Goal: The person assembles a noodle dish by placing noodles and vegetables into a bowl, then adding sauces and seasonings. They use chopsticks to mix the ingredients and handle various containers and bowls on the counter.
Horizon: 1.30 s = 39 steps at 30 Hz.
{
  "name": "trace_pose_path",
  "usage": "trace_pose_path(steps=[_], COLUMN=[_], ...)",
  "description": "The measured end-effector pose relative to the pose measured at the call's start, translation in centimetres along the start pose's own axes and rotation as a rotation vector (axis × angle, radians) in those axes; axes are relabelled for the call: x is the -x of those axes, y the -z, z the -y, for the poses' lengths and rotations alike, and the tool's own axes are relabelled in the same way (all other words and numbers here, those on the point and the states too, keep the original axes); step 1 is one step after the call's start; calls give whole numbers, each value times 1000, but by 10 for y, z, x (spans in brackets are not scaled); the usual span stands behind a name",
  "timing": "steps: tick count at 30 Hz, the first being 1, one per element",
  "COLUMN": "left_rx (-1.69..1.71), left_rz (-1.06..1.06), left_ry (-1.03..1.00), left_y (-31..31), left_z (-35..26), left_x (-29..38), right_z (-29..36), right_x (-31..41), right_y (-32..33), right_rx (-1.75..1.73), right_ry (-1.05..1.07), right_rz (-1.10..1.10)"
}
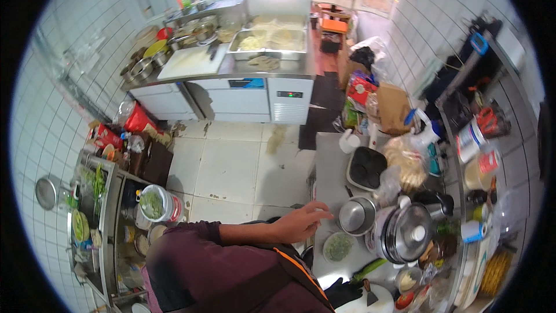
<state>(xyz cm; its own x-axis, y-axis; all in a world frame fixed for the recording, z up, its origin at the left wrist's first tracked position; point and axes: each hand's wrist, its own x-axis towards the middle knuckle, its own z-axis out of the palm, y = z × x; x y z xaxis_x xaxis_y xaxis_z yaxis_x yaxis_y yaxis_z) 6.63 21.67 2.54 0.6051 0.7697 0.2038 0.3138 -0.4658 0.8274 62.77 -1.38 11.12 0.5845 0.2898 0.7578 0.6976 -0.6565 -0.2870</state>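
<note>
My bare left hand (302, 222) reaches out from a maroon sleeve, above the edge of the steel worktable (332, 169). Its fingers are loosely bent and apart, with nothing seen in them. Just beyond the fingertips stands a metal pot (357, 216), and a bowl of chopped greens (340, 247) sits below it. My right hand (343, 293), in a black glove, shows low in the view with spread fingers; the apron hides its wrist. Close to it lie a long green vegetable (369, 269) and a wooden-handled blade tool (369, 293) on a white board (381, 303).
A large lidded cooker (408, 232) and a black moulded pan (367, 168) stand on the worktable. Shelves with jars (471, 139) line the right wall. Behind my left side is a rack with a bucket of greens (158, 204). A counter with food trays (269, 41) is across the floor.
</note>
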Motion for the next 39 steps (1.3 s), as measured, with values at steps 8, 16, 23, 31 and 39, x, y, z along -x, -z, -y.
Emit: trace_pose_path(steps=[8,16,23,31,39], left_rx=[5,-56,-233,-181,-204], left_rz=[-117,-189,-499,-757,-800], left_ry=[37,172,444,805,961], left_y=[95,300,483,576,692], left_z=[86,203,296,398,468], left_x=[16,42,93,139,114], right_z=[345,664,914,1177,1416], right_x=[109,319,398,469,526], right_y=[1,-87,-171,-260,-305], right_rx=[-892,-1969,-1325,-1392,-1261], right_ry=[-42,-407,-200,105,417], right_rz=[312,1510,2062,2088,2105])
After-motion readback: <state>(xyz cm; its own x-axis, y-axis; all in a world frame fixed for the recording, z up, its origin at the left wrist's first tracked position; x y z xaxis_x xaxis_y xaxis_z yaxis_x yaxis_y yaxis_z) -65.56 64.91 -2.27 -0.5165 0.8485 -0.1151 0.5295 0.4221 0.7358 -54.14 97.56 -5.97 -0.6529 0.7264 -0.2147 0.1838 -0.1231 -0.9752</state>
